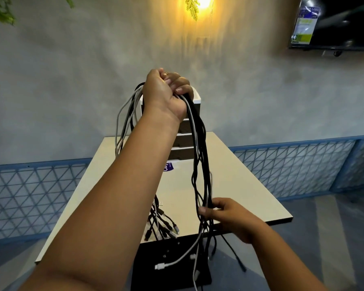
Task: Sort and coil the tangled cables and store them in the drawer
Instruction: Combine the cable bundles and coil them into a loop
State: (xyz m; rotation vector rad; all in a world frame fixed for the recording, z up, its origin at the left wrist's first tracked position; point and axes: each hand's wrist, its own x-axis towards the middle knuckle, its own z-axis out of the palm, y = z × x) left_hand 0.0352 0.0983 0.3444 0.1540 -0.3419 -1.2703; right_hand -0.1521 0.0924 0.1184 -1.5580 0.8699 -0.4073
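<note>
The left hand point(166, 91) is raised high above the table point(235, 181), its fingers curled tight round the top of the bundle of cables point(200, 148), black and white strands together. From that fist the cables hang down in long loops on both sides of the wrist: a mostly white group falls to the left of the forearm, a mostly black group to the right. Behind the fist and just below it stands a small white drawer unit point(185, 141) at the far part of the table; its stacked fronts show between the forearm and the right-hand strands.

Lower and nearer the camera, the right hand point(229, 215) pinches the black strands between thumb and fingers, close to the table's near right edge. Below this pinch the cable ends drop past the table edge and hang free in front of the dark table base point(172, 267); a white plug point(159, 266) dangles there. To the left of the right hand, a cluster of connector ends point(166, 225) lies on the tabletop near its front edge.

Open floor lies to the right of the table and beyond the lower hand. A blue mesh railing point(292, 164) runs along the wall behind both hands, well apart from them.
</note>
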